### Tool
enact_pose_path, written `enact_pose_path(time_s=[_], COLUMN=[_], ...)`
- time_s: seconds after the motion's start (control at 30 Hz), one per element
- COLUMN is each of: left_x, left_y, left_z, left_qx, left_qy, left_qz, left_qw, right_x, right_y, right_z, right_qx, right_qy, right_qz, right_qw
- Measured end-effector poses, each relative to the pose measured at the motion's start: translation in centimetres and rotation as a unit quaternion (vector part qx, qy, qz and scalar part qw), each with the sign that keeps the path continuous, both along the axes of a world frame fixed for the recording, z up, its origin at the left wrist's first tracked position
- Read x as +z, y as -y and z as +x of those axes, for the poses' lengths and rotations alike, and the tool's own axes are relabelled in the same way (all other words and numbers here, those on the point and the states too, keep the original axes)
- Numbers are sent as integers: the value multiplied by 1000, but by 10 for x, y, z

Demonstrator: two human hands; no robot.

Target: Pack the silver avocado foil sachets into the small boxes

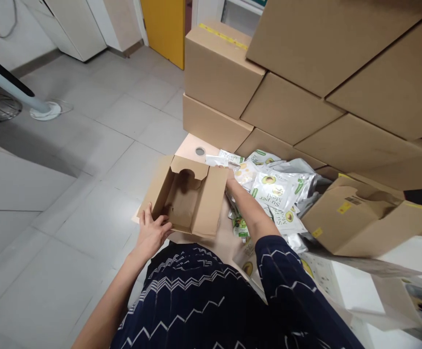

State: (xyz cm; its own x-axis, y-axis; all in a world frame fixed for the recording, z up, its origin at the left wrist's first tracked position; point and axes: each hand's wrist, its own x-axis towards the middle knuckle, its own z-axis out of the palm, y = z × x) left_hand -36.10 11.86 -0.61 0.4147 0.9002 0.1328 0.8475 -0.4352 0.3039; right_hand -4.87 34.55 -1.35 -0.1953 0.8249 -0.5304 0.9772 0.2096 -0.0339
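An open cardboard box [211,208] stands in front of me on the table, its flaps folded outward and its inside bare. My left hand [153,227] grips the box's near left edge, with the fingers bent over the rim. On the far right side, my right hand [230,178] is by the box's right flap, next to a heap of pouches. Its fingers are mostly hidden by the flap, so what they hold does not show. The silvery white pouches [272,189] carry avocado pictures and lie piled to the right of the box.
Large closed cartons [225,72] are stacked behind the pouches. Another open cardboard box [345,213] leans at the right, above white boxes [356,286]. The light tabletop [191,145] has a round cable hole. Tiled floor [98,213] lies to the left, with a white stand [45,110].
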Motion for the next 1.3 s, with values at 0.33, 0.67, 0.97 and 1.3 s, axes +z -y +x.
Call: enact_pose_path(time_s=[0.33, 0.67, 0.97, 1.3], left_x=[-4, -24, -24, -13], left_y=[-2, 6, 11, 14], left_z=[1, -6, -1, 4], left_qx=[-27, -18, 23, 40], left_qy=[36, 105, 94, 74], left_qz=[-10, 45, 22, 43], left_qw=[999, 993, 995, 996], right_x=[145, 142, 79, 62], right_y=[23, 133, 119, 124], right_z=[41, -85, -121, -135], right_qx=[-129, 146, 216, 226], right_qy=[-280, -154, -126, -114], right_qz=[455, 38, -189, -250], right_qw=[835, 976, 950, 935])
